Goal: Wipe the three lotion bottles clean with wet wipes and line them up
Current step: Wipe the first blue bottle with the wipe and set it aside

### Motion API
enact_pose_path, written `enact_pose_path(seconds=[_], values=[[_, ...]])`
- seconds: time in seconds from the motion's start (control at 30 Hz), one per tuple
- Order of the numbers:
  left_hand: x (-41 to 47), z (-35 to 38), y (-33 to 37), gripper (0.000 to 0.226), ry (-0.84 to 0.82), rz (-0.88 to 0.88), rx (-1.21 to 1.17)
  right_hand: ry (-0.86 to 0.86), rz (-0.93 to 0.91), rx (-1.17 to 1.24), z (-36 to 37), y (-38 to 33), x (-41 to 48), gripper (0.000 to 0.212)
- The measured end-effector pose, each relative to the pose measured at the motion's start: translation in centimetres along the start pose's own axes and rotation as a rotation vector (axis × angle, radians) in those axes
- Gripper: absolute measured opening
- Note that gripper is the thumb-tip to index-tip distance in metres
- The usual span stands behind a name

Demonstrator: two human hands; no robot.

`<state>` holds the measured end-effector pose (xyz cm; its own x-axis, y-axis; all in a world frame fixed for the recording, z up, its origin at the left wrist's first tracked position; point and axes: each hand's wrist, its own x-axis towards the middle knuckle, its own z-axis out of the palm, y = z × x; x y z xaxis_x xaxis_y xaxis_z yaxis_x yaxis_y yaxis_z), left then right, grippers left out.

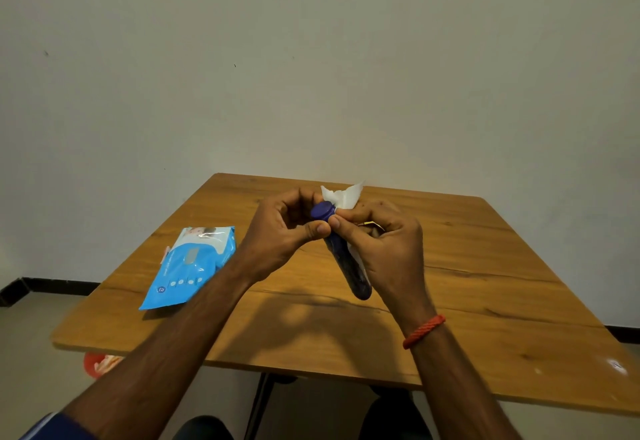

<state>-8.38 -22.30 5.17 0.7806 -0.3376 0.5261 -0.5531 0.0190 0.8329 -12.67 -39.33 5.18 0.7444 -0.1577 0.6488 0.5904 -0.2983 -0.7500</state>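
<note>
A dark blue lotion bottle [348,266] is held tilted above the wooden table [485,284], its round cap [322,212] pointing up and away from me. My left hand [284,235] pinches the bottle just below the cap. My right hand [388,249] wraps a white wet wipe [343,194] around the bottle's side, thumb pressed near the cap. The wipe's loose corner sticks up behind the cap. Something yellowish shows behind my right fingers; I cannot tell what it is. No other bottle is clearly visible.
A blue pack of wet wipes [188,266] lies flat on the table's left part. Under the table's near left edge, a red bin [98,363] holds crumpled white material. A plain wall stands right behind the table.
</note>
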Motion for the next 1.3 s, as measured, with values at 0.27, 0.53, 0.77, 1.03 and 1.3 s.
enact_pose_path(seconds=[0.27,0.53,0.77,1.03,1.3], values=[[0.1,0.2,-0.2,0.043,0.040,0.013,0.084,0.024,0.063,-0.017,0.2,-0.1,-0.9,0.010],[-0.1,0.3,-0.6,0.037,0.123,-0.001,0.127,-0.031,0.074,-0.030,-0.1,-0.4,-1.6,0.022],[0.0,0.7,-0.5,0.047,0.154,-0.008,0.081,0.069,0.272,0.068,0.5,-0.2,-1.0,0.027],[-0.1,1.1,-0.6,0.043,0.210,0.020,0.160,0.079,0.151,0.036,0.9,-0.2,-1.5,0.014],[-0.1,0.9,-1.1,0.050,0.224,0.050,0.176,-0.015,0.015,-0.086,0.8,0.4,-1.4,0.015]])
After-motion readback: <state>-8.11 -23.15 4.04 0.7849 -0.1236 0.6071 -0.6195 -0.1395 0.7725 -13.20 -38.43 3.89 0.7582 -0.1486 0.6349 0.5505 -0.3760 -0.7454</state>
